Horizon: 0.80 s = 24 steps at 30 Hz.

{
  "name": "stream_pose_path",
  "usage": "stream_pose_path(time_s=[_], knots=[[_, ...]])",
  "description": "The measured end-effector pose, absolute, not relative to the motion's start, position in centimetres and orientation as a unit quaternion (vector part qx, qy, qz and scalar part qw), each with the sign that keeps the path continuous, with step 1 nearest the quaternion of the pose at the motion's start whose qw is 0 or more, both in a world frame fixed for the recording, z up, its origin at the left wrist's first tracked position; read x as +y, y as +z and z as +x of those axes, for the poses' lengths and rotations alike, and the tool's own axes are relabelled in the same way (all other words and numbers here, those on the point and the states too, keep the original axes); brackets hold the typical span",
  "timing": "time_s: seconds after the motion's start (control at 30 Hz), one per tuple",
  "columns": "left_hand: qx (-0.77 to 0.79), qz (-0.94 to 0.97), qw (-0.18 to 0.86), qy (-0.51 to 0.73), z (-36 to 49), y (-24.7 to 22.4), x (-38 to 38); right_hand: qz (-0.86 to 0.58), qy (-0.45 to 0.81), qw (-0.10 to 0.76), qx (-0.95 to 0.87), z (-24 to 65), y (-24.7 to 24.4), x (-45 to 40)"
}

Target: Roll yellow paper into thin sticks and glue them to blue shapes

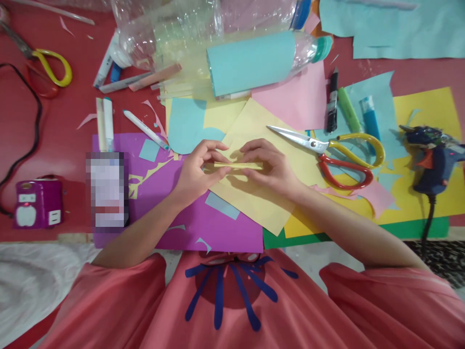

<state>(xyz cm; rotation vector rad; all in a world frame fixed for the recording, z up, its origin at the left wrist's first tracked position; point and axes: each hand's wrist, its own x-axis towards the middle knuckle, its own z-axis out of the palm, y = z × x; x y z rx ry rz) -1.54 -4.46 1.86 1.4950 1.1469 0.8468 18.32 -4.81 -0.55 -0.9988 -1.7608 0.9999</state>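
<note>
Your fingers cover parts of the yellow paper strip [238,166]; can't tell whether it's folded or rolled. The screen on the phone [108,191], left of your left hand [204,167], is pixelated out. The clear bottle [174,29] beyond that hand is cut off at the top. Strip sits between your hands, above the pale yellow sheet [271,213]; long axis runs side to side, one end toward each palm. Left pinches it thumb-to-fingers; right hand [269,166] likewise.
</note>
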Motion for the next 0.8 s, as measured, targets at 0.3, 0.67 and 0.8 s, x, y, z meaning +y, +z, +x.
stream_pose_path(time_s=[0.3,0.67,0.8], knots=[[0.463,0.629,0.526,0.337,-1.52,1.68,-4.38,-0.408,0.363,0.441,-0.712,18.35,-0.39,-4.86],[0.477,0.648,0.502,0.320,-1.67,1.90,-4.13,-0.401,0.364,0.449,-0.711,18.31,-0.37,-4.84],[0.469,0.652,0.498,0.327,-1.74,1.82,-4.16,-0.396,0.355,0.456,-0.714,18.31,-0.39,-4.83]])
